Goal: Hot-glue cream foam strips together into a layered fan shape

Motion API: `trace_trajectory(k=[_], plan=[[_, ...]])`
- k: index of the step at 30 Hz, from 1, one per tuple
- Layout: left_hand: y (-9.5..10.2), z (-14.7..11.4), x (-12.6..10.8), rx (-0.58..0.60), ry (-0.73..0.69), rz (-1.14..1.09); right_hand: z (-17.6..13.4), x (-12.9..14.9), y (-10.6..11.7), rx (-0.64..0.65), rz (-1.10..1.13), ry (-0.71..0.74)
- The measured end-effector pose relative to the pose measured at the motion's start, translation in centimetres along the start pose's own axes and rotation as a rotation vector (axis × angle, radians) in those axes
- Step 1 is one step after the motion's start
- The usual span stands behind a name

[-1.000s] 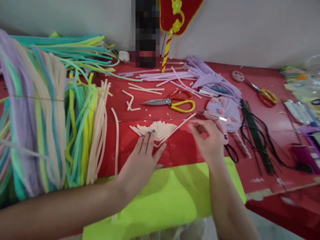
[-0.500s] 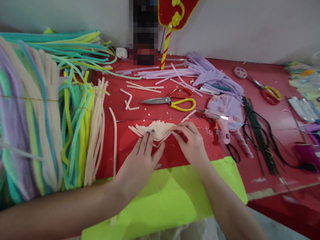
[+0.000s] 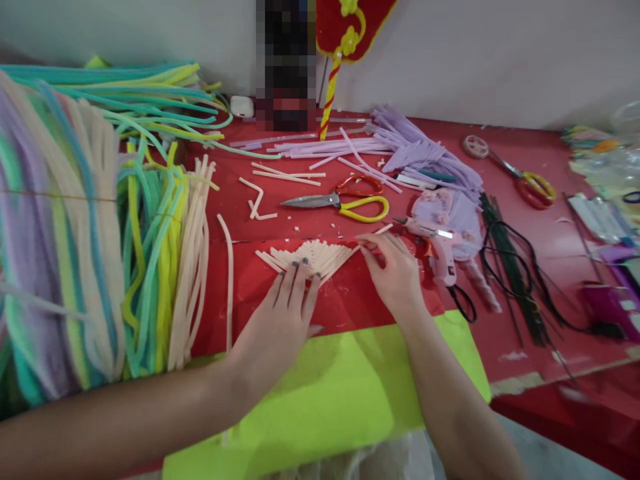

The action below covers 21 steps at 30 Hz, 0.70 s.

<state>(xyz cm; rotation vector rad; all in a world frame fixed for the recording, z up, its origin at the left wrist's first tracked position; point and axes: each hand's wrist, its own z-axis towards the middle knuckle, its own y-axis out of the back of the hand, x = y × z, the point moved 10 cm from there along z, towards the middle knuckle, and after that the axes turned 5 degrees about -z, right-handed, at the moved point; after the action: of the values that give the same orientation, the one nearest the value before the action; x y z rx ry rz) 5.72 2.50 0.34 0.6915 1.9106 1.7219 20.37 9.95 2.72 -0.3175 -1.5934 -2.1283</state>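
Cream fan piece [image 3: 327, 255]: flat on the red work surface [image 3: 345, 310], directly in front of the person. Built of V-shaped strips nested side by side, point of the V toward the person.

Left hand [image 3: 280, 310]: palm down, fingers slightly spread, fingertips on the fan's lower middle, covering part of the V point. Pressing from above, not gripping.

Right hand [image 3: 393, 270]: at the fan's right end. Thumb and index pinching the outer right strip [image 3: 385, 229]; its tip sticks out past the fingers, up and right. Bulk of the fan sits left of this pinch, between the two hands. Can't tell if that strip is fixed along its length.

Near: scissors [image 3: 340, 200] just beyond the fan, blades to the left. Bent cream offcuts [image 3: 259, 197] left of the blades. Long cream strip [image 3: 230, 280] left of the fan, running down toward the left forearm. Pink glue gun [image 3: 443, 248] right of the right hand, nozzle to the left, against a lilac piece [image 3: 469, 230].

Outer: purple strips [image 3: 430, 150] behind, mixed-colour bundle [image 3: 60, 220] far left, lime sheet [image 3: 345, 393] under the forearms.
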Motion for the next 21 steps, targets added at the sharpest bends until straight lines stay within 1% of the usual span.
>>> trace_trajectory(k=[8, 14, 21], plan=[[0.19, 0.06, 0.08, 0.004, -0.002, -0.012, 0.24, 0.51, -0.46, 0.043, -0.059, 0.089], [-0.11, 0.05, 0.10, 0.017, -0.006, 0.001, 0.27, 0.26, -0.76, 0.041, -0.078, 0.100], [-0.29, 0.07, 0.11, 0.035, -0.002, -0.036, 0.21, -0.27, -0.82, 0.024, -0.118, 0.073]])
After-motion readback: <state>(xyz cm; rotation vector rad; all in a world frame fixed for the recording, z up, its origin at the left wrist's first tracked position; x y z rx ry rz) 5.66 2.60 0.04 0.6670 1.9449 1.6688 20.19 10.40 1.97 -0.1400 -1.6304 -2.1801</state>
